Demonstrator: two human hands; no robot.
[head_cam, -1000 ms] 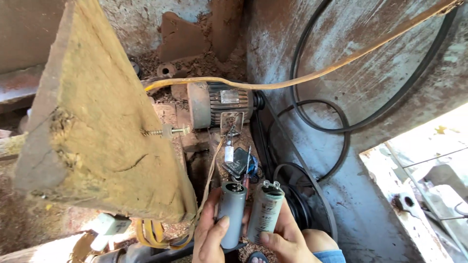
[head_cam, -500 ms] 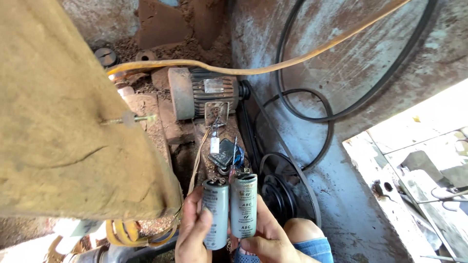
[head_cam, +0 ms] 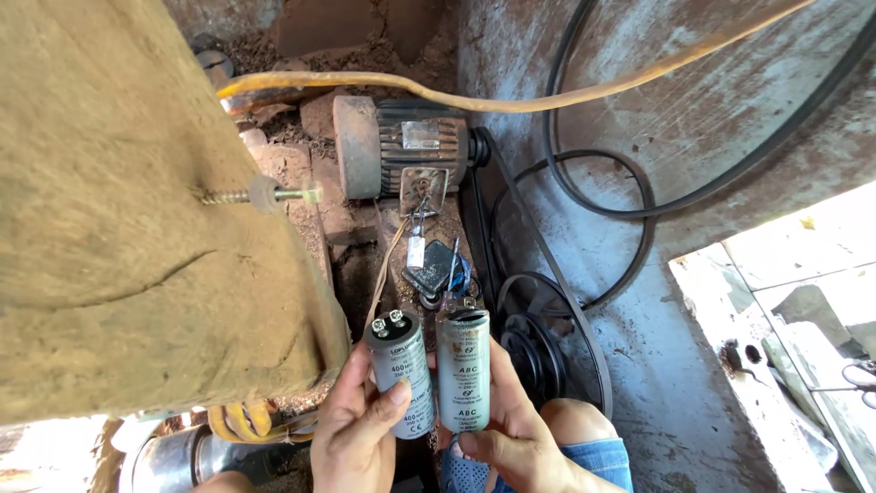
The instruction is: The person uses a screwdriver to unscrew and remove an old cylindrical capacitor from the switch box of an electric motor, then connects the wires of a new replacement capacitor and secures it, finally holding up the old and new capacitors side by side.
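Hands grip smooth metal cylinders side by side: left hand (head_cam: 358, 431) one capacitor (head_cam: 401, 374), right hand (head_cam: 511, 429) another (head_cam: 463, 370).

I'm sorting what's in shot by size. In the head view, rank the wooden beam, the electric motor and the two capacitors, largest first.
1. Wooden beam: largest by far, though it is nearest the camera.
2. Electric motor: it lies farther off.
3. Left capacitor in the left hand and right capacitor in the right hand: these look alike, so I won't rank them.
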